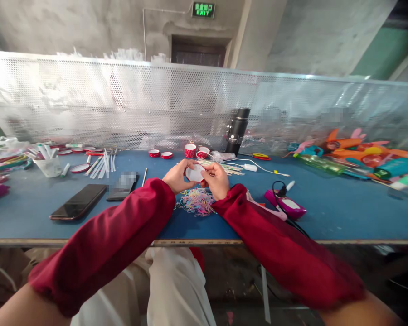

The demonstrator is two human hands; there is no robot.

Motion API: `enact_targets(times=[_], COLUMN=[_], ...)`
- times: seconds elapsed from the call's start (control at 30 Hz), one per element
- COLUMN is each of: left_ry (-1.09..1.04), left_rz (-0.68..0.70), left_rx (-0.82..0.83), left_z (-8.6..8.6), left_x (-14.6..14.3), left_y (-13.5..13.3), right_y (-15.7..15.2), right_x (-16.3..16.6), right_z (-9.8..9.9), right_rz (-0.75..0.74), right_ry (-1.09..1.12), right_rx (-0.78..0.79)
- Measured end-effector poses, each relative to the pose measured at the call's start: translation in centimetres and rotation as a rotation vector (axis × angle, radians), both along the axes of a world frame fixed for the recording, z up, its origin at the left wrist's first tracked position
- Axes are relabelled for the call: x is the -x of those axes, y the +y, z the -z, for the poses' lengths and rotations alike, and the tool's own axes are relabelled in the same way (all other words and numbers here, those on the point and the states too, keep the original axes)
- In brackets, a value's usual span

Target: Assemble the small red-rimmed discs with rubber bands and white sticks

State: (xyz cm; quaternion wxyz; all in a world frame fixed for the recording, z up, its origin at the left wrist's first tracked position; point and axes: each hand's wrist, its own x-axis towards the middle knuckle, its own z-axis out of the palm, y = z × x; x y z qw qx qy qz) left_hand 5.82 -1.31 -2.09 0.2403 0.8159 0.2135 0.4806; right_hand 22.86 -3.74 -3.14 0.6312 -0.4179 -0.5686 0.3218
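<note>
Between both hands is a small round red lid with a white inside [195, 173], its white face turned toward me. My left hand [179, 176] grips its left edge, fingers closed. My right hand [216, 179] pinches the right edge between thumb and fingers. Just below them on the blue table lies a loose heap of thin, pastel-coloured rubber bands [197, 202]. Behind the hands stand a red patterned round container [190, 150] and another like it [203, 151]. Two low red round pieces with white tops [154, 153] sit further left.
Two dark phones [79, 202] lie left of my arm. A white cup of pens [47, 166] and white strips [101, 166] are beyond. A black bottle [238, 132] stands by the perforated metal screen [190, 99]. Right are a purple device [287, 203] with a cable and colourful inflated-looking items [367, 154].
</note>
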Motion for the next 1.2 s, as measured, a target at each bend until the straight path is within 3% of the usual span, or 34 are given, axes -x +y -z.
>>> enact_targets(times=[0.2, 0.43, 0.73, 0.83, 1.03, 1.2], left_ry=[-0.101, -0.249, -0.300, -0.281, -0.094, -0.103], left_rz=[0.074, -0.075, 0.011, 0.025, -0.022, -0.070], left_rx=[0.111, 0.277, 0.377, 0.427, 0.526, 0.671], left_z=[-0.7, -1.2, -1.5, -1.4, -0.8, -0.7], left_x=[0.6, 1.6, 1.1, 0.9, 1.0, 1.8], left_y=[-0.3, 0.5, -0.2, -0.2, 0.5, 1.0], right_y=[-0.1, -0.9, -1.8, -1.5, -0.7, 0.3], right_x=[-0.3, -0.8, -0.5, -0.3, -1.2, -2.9], right_z=[-0.2, -0.3, -0.6, -0.5, -1.1, -2.8], right_rz=[0.027, 0.095, 0.209, 0.177, -0.041, 0.076], right_ry=[-0.181, -0.510, -0.634, -0.572, -0.285, 0.084], right_rx=[-0.096, -0.298, -0.431, -0.408, -0.194, -0.245])
